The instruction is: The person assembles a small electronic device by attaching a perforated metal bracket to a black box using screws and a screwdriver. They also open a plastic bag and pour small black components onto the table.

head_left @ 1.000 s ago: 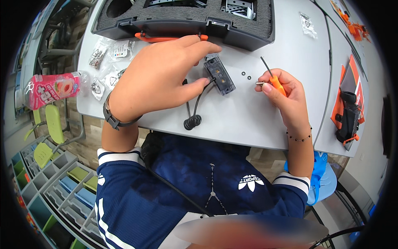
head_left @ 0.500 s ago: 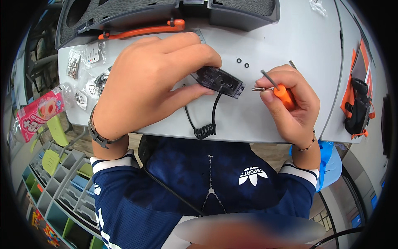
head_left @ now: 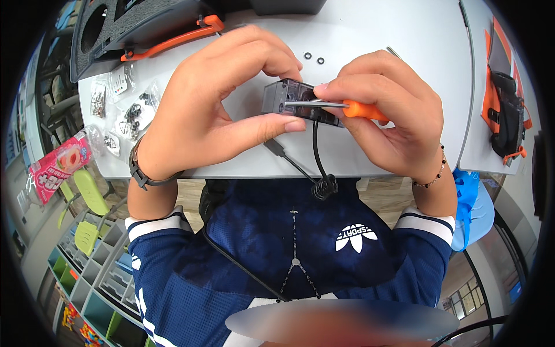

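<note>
My left hand (head_left: 208,110) is closed, thumb and fingers pinching a small, dark, partly see-through plastic box (head_left: 278,95) above the table's near part. A black coiled cable (head_left: 325,188) hangs beneath the box, over the table's near edge. In my right hand (head_left: 399,101) is a screwdriver (head_left: 364,110) with an orange handle. Its thin metal shaft lies across the box's face, the tip pointing left at a corner near my left thumb. Whether the tip sits in a screw, I cannot tell. My right fingertips are against the box's right end and hide part of it.
Two small black rings (head_left: 314,58) lie beyond the box. A dark foam-lined case (head_left: 110,55) with an orange handle (head_left: 173,43) stands at the far left. Small clear bags of parts (head_left: 133,113) and a pink packet (head_left: 60,159) lie left. An orange-and-black pouch (head_left: 502,124) is far right.
My right hand has moved left to the box, bringing the screwdriver shaft across it. The box has turned in my left hand, and the coiled cable has shifted right. The whole view has shifted slightly.
</note>
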Demonstrator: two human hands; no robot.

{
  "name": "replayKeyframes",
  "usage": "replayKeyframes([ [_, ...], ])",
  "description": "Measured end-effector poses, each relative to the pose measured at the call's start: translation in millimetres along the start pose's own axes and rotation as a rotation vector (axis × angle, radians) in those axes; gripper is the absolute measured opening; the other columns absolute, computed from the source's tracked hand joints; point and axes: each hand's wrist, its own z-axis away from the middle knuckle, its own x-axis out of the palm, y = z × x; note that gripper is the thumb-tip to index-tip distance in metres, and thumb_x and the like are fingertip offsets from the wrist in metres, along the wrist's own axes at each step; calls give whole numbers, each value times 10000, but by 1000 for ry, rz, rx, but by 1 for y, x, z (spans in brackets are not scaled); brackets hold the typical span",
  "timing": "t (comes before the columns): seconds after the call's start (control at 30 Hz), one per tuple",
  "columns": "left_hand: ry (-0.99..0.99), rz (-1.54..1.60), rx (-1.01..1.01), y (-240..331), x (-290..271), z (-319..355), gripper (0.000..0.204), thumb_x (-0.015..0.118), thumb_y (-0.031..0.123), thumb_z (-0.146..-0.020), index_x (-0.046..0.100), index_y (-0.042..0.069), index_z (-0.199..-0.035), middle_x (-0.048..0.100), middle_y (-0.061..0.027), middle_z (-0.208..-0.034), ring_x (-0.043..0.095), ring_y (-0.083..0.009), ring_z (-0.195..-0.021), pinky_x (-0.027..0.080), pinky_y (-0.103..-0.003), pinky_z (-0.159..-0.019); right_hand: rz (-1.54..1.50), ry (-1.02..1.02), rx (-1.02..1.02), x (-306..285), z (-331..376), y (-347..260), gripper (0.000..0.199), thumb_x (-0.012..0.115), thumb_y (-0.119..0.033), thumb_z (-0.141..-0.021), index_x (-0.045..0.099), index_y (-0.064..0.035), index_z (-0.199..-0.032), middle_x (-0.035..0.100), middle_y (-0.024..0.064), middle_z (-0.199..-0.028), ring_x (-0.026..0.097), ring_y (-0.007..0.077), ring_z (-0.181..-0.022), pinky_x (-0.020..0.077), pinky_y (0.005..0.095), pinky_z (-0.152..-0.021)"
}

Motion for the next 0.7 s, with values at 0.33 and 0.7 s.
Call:
replayKeyframes([
  [0.33, -72, 128, -152, 6, 5, 4, 378, 771, 145, -638, 613, -13, -943, 610, -60, -881, 546, -147, -777, 424, -254, -708, 12, -39, -29, -3, 3, -3, 356, 647, 110, -578, 673, -37, -902, 596, 83, -772, 583, 158, -684, 445, 222, -541],
  [0.7, -57, 249, -203, 7, 3, 7, 368, 753, 117, -673, 599, -27, -975, 587, -63, -925, 552, -134, -835, 429, -252, -752, 7, -37, -36, -9, 2, -6, 382, 612, 131, -567, 679, -44, -900, 590, 79, -783, 581, 163, -697, 437, 236, -538],
])
